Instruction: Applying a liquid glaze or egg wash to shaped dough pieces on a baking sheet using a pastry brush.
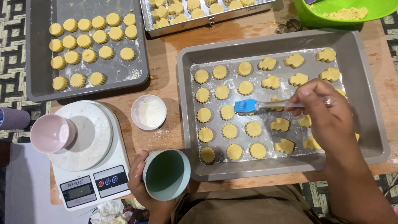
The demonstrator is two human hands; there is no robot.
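The right hand [327, 114] pinches a clear-handled brush [265, 104] whose blue bristles point to nine o'clock, over a round scalloped cookie [227, 112] in the grey baking tray [365, 137]. At seven o'clock from the tray, the left hand [139, 180] is closed around a pale green cup [166, 174] at the worktop [166, 79] edge.

Brush [245, 105] over cookies [229, 131] in tray [365, 137] — cup [166, 174] and scale [89, 157] left of it

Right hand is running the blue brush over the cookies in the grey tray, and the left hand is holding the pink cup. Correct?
Not quite. The head view shows the left hand holding a pale green cup; the pink cup sits on the scale. The right hand does hold the blue brush over the grey tray.
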